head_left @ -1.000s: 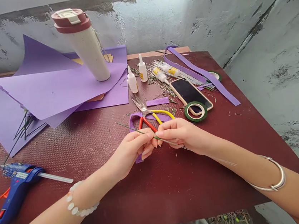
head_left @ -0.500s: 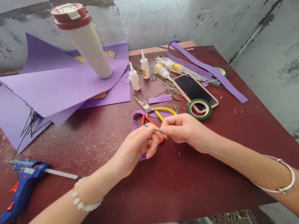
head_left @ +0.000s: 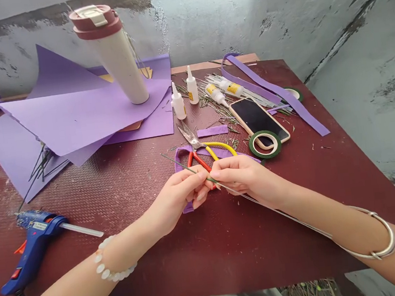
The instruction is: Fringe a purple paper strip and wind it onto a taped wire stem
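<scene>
A thin wire (head_left: pixel 276 211), green at its upper left part and pale along the rest, runs between my hands and down along my right forearm. My left hand (head_left: pixel 187 187) pinches its green part between thumb and fingers. Close beside it, fingertips nearly touching, my right hand (head_left: pixel 239 174) pinches the wire where green meets pale. Behind and partly under the hands lie scissors (head_left: pixel 194 141) with one yellow and one red handle. A curled purple strip (head_left: pixel 180 157) lies around them, partly hidden. A roll of green tape (head_left: pixel 264 144) rests just beyond my right hand, against a phone (head_left: pixel 258 119).
Two glue bottles (head_left: pixel 178 102) stand mid-table; others lie on loose wires. Purple sheets (head_left: pixel 62 120) cover the back left under a tall tumbler (head_left: pixel 116 57). A blue glue gun (head_left: pixel 37 247) lies at left. Long purple strips (head_left: pixel 284 93) stretch along the right.
The wire has turned, so its pale length shows clear of my right forearm. My right hand has tilted a little and shifted slightly left; both hands still pinch the wire.
</scene>
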Tool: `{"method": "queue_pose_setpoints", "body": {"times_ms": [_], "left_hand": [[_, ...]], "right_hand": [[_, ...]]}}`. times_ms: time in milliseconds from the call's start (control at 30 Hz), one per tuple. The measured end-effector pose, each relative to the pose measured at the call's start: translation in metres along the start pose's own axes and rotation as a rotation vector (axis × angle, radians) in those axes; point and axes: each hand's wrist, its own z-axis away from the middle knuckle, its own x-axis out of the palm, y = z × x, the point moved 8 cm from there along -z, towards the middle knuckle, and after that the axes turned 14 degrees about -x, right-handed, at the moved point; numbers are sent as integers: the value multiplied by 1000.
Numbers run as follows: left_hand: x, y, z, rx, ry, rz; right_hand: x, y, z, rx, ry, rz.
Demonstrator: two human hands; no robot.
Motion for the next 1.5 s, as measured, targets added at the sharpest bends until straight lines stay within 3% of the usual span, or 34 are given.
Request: {"method": "queue_pose_setpoints", "body": {"times_ms": [267, 767, 967, 1067, 1167, 1500], "left_hand": [[2, 3, 1, 26, -20, -15], [3, 1, 2, 17, -42, 25], [1, -2, -1, -4, -3, 26], [1, -5, -2, -43, 9, -31], [2, -6, -2, -50, 2, -76], [2, -1, -1, -40, 21, -32]], "right_hand": [[0, 5, 3, 85, -11, -58], [-4, 5, 1, 85, 8, 28], [-10, -21, 2, -154, 119, 396], [-4, -33, 7, -269, 104, 632], [3, -35, 8, -321, 57, 713], [-3, 1, 2, 34, 35, 86]]}}
